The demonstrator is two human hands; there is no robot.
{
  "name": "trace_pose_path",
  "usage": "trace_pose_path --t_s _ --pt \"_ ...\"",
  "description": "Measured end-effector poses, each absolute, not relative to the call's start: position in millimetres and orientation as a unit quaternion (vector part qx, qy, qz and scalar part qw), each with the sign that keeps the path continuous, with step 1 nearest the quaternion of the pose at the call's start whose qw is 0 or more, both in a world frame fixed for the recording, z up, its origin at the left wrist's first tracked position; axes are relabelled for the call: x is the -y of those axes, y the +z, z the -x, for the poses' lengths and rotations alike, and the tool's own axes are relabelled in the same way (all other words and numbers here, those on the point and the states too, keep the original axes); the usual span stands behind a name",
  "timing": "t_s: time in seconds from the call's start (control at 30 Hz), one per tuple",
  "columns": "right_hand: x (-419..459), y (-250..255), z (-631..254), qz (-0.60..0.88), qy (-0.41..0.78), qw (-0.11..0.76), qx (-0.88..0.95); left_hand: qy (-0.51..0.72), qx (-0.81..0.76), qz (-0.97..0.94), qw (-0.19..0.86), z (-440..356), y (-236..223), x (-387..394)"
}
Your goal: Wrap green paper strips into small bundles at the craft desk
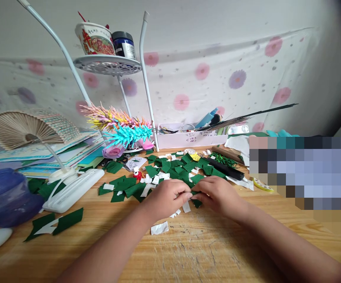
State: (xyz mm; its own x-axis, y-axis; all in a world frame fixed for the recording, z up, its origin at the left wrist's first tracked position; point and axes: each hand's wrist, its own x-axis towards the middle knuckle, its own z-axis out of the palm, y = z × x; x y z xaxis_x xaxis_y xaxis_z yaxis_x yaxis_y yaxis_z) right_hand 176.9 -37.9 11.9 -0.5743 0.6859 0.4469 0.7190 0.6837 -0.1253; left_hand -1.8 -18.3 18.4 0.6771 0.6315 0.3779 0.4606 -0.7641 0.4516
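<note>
Over the scattered paper, my left hand [169, 197] and my right hand [220, 195] meet fingertip to fingertip. Both are closed in a pinch on a small dark green piece of crepe paper [197, 203], most of it hidden by the fingers. Just below the fingertips lies a white paper strip [186, 207]. Many more green crepe paper pieces [174, 173] are spread beyond my hands, mixed with white scraps. A crumpled white scrap [159, 228] rests nearer to me on the wooden table [188, 251].
To the left stand a white lamp base [74, 190], a blue plastic container [6, 196] and a folding fan [34, 127]. Behind are colourful artificial sprigs [129, 133], a metal rack [108, 65] and a white box [188, 140]. A yellow tape roll [261, 184] lies right.
</note>
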Motion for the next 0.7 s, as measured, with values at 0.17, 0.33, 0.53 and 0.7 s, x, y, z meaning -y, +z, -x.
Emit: trace_pose_path --t_s 0.17,0.33,0.53,0.7 --pt "37.6 14.0 -178.2 0.396 0.022 0.225 0.89 0.242 -0.266 -0.93 0.081 2.7 18.7 20.1" --pt "38.8 14.2 -177.7 0.366 0.234 0.274 0.858 0.216 -0.237 -0.947 0.002 2.1 25.8 25.8" --pt "39.4 7.7 -169.1 0.302 0.573 0.332 0.686 0.211 -0.213 -0.954 -0.028 3.5 32.4 28.5" --pt "30.3 20.8 -192.6 0.373 0.447 0.363 0.728 0.298 -0.271 -0.915 0.0 7.5 26.9 19.5"
